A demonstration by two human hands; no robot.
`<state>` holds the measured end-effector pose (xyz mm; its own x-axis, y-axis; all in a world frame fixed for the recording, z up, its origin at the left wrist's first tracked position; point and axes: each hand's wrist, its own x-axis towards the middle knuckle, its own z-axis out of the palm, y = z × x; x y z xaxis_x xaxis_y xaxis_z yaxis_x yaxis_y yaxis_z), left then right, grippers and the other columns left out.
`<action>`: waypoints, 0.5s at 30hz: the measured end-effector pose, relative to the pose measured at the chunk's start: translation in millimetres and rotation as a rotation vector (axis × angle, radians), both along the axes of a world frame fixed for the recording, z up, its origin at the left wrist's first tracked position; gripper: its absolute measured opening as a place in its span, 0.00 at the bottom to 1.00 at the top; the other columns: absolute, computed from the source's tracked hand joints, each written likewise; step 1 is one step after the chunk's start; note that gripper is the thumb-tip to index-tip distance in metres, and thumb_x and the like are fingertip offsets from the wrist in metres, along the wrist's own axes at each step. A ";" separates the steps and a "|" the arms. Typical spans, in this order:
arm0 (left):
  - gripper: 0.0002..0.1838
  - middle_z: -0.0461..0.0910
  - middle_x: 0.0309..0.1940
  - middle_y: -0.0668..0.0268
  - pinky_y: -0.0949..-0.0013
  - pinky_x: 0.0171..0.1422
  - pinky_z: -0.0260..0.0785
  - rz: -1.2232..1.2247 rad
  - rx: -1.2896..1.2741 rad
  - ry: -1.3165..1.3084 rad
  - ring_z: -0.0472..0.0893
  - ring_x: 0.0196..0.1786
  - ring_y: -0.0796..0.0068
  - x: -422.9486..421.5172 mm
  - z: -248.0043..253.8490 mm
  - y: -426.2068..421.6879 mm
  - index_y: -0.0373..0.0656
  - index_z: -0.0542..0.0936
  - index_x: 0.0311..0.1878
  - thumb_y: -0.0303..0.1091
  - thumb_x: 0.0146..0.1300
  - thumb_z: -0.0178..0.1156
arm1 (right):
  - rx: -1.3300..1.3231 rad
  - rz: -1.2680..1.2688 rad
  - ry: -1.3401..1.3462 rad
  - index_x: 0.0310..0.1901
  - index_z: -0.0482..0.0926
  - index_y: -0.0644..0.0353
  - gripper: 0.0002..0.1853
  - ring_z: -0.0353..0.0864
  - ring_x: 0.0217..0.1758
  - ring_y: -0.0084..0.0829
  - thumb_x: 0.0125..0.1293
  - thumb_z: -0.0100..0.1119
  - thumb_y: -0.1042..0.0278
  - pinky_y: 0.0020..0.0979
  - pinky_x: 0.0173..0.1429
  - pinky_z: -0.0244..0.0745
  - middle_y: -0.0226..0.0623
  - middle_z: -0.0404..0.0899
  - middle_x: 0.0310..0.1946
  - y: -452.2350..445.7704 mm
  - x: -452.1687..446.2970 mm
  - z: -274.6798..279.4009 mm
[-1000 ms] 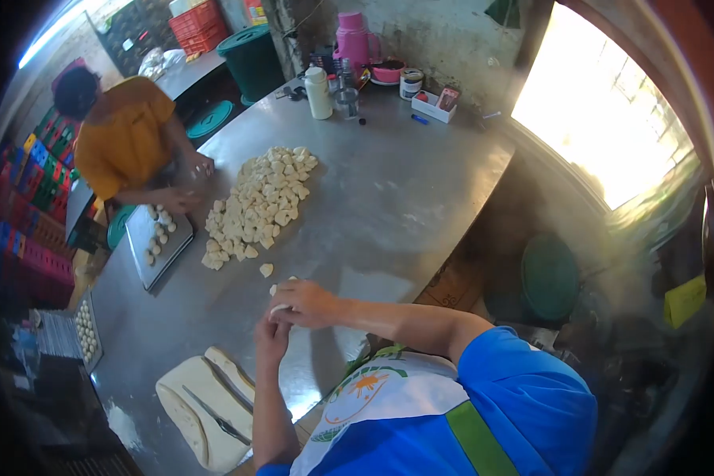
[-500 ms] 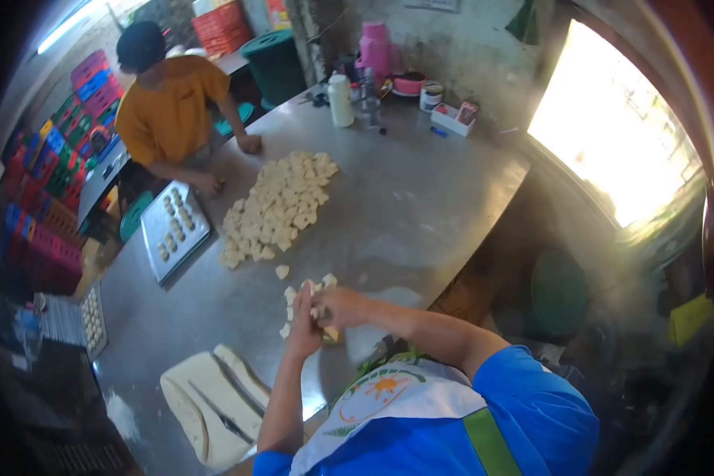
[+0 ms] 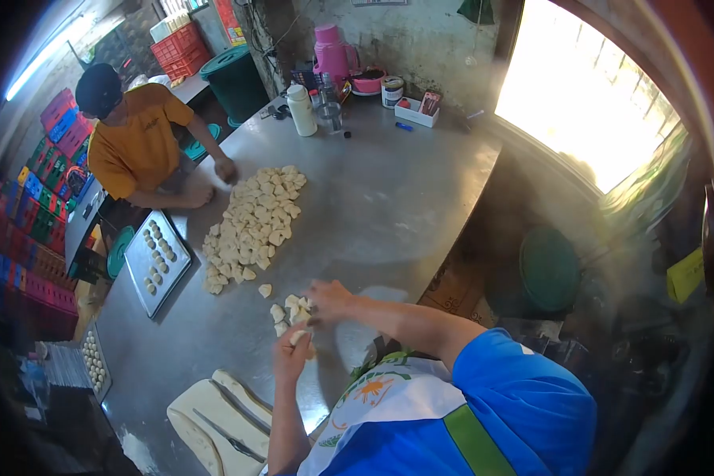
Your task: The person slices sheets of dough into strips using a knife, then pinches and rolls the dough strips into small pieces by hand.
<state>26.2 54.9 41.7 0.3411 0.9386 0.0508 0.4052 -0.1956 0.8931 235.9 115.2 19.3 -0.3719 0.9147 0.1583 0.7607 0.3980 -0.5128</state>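
My left hand (image 3: 290, 357) is closed around a piece of dough (image 3: 299, 338), held just over the metal table. Beside it my right hand (image 3: 331, 300) reaches in from the right, fingers apart, at the edge of a small cluster of cut dough pieces (image 3: 294, 306). Part of that cluster is hidden by my hands. One lone dough piece (image 3: 265, 290) lies just beyond. Farther off is a large heap of dough pieces (image 3: 254, 222). A slab of dough (image 3: 192, 406) rests near my left forearm, with a knife (image 3: 232, 437) lying on it.
Across the metal table (image 3: 373, 214), a co-worker in an orange shirt (image 3: 139, 139) stands with both hands by the heap. A tray of dough balls (image 3: 157, 266) sits at the left edge. Bottles, a pink thermos (image 3: 332, 57) and a white box (image 3: 417, 113) stand at the back.
My hands were together over the small cluster; now they are apart, the left nearer me with a dough piece, the right farther right. The camera view has shifted.
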 end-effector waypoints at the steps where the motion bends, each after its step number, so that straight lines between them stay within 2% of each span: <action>1: 0.28 0.83 0.45 0.57 0.65 0.48 0.76 0.081 -0.113 0.007 0.83 0.43 0.60 -4.7 -0.2 3.2 0.41 0.73 0.67 0.22 0.62 0.61 | 0.001 0.002 0.001 0.44 0.80 0.61 0.23 0.82 0.49 0.46 0.60 0.64 0.48 0.44 0.52 0.77 0.49 0.79 0.47 -3.5 -5.8 9.1; 2: 0.28 0.83 0.45 0.57 0.65 0.48 0.76 0.084 -0.118 0.008 0.83 0.43 0.60 -4.7 -0.4 -0.3 0.41 0.73 0.67 0.22 0.62 0.61 | -0.073 0.077 0.108 0.45 0.79 0.61 0.22 0.82 0.48 0.47 0.60 0.64 0.49 0.43 0.52 0.77 0.49 0.79 0.47 -12.5 -16.5 27.2; 3: 0.31 0.80 0.52 0.56 0.64 0.53 0.75 0.103 0.118 0.083 0.82 0.48 0.61 -3.2 1.0 -0.3 0.40 0.70 0.69 0.21 0.60 0.62 | -0.139 0.150 0.212 0.46 0.79 0.61 0.22 0.82 0.48 0.47 0.60 0.64 0.50 0.42 0.52 0.77 0.48 0.78 0.47 -14.5 -24.9 37.7; 4: 0.34 0.76 0.59 0.55 0.63 0.58 0.74 0.117 0.363 0.153 0.80 0.54 0.62 1.0 5.8 6.6 0.40 0.68 0.71 0.20 0.59 0.62 | -0.127 0.144 0.208 0.46 0.79 0.61 0.22 0.82 0.48 0.47 0.60 0.64 0.50 0.42 0.52 0.77 0.48 0.78 0.47 -9.2 -29.3 37.0; 5: 0.34 0.76 0.59 0.55 0.63 0.58 0.74 0.113 0.364 0.149 0.80 0.54 0.62 4.2 10.2 13.6 0.40 0.68 0.71 0.20 0.59 0.62 | -0.089 0.308 0.323 0.46 0.79 0.60 0.21 0.82 0.47 0.47 0.61 0.64 0.50 0.42 0.51 0.76 0.46 0.79 0.44 -9.7 -34.9 34.5; 6: 0.34 0.73 0.62 0.54 0.61 0.62 0.72 0.094 0.472 0.090 0.78 0.58 0.60 4.3 13.6 18.1 0.39 0.67 0.71 0.19 0.58 0.62 | -0.061 0.475 0.443 0.46 0.79 0.59 0.20 0.81 0.46 0.47 0.62 0.64 0.51 0.43 0.50 0.76 0.45 0.79 0.42 -15.0 -40.5 29.1; 7: 0.35 0.71 0.65 0.53 0.60 0.66 0.70 0.082 0.578 0.034 0.76 0.61 0.57 -0.8 15.8 17.9 0.39 0.66 0.71 0.19 0.58 0.61 | -0.074 0.480 0.447 0.46 0.79 0.59 0.20 0.81 0.46 0.47 0.62 0.64 0.51 0.43 0.50 0.76 0.45 0.79 0.42 -18.6 -43.4 32.0; 8: 0.26 0.77 0.59 0.50 0.60 0.61 0.73 0.070 0.278 -0.082 0.80 0.57 0.53 -12.1 -4.4 25.7 0.38 0.74 0.63 0.20 0.59 0.61 | -0.034 0.414 0.522 0.45 0.78 0.59 0.18 0.81 0.46 0.49 0.61 0.63 0.54 0.45 0.50 0.75 0.46 0.79 0.40 -15.4 -43.9 41.6; 9: 0.26 0.77 0.59 0.50 0.60 0.61 0.73 0.073 0.280 -0.080 0.80 0.57 0.53 -21.5 -24.5 26.0 0.38 0.74 0.63 0.20 0.59 0.61 | 0.010 0.341 0.599 0.43 0.78 0.59 0.16 0.81 0.46 0.51 0.61 0.63 0.57 0.47 0.50 0.75 0.48 0.79 0.39 -14.1 -45.4 49.9; 10: 0.21 0.81 0.53 0.53 0.61 0.57 0.73 0.124 0.148 -0.077 0.82 0.53 0.55 -16.6 -20.8 24.6 0.38 0.77 0.60 0.24 0.62 0.61 | 0.014 0.340 0.598 0.43 0.78 0.59 0.16 0.81 0.46 0.51 0.61 0.63 0.57 0.47 0.50 0.75 0.48 0.79 0.39 -15.0 -45.6 52.9; 11: 0.16 0.86 0.46 0.55 0.61 0.53 0.74 0.175 0.015 -0.075 0.85 0.48 0.58 -9.8 -17.6 23.6 0.37 0.81 0.56 0.28 0.65 0.61 | 0.001 0.222 0.508 0.42 0.78 0.59 0.14 0.81 0.46 0.51 0.61 0.62 0.58 0.47 0.50 0.75 0.47 0.79 0.39 -16.1 -43.4 55.5; 12: 0.16 0.86 0.46 0.55 0.61 0.53 0.74 0.175 0.018 -0.076 0.85 0.48 0.58 -3.8 -14.2 22.4 0.37 0.81 0.56 0.28 0.65 0.61 | -0.014 0.105 0.420 0.41 0.77 0.59 0.13 0.81 0.46 0.51 0.61 0.62 0.59 0.47 0.50 0.75 0.47 0.79 0.39 -16.6 -42.6 56.7; 13: 0.13 0.86 0.39 0.59 0.63 0.51 0.75 0.132 -0.018 0.175 0.85 0.44 0.58 6.2 0.8 18.1 0.37 0.82 0.52 0.27 0.63 0.62 | -0.015 0.108 0.421 0.41 0.77 0.59 0.13 0.81 0.46 0.51 0.61 0.62 0.59 0.47 0.50 0.75 0.47 0.79 0.39 -10.6 -39.6 53.9; 14: 0.11 0.86 0.33 0.62 0.65 0.49 0.75 0.084 -0.059 0.427 0.85 0.40 0.59 11.3 12.0 10.7 0.37 0.84 0.47 0.26 0.62 0.62 | -0.137 0.042 0.225 0.40 0.77 0.59 0.14 0.81 0.46 0.50 0.60 0.63 0.59 0.48 0.47 0.76 0.46 0.80 0.39 -0.1 -34.1 44.7; 15: 0.11 0.86 0.33 0.62 0.65 0.49 0.75 0.075 -0.055 0.430 0.85 0.40 0.59 11.9 18.8 5.3 0.37 0.84 0.47 0.26 0.62 0.62 | -0.250 -0.034 0.029 0.40 0.76 0.60 0.15 0.82 0.46 0.49 0.60 0.65 0.58 0.48 0.43 0.77 0.46 0.80 0.38 10.2 -28.2 34.9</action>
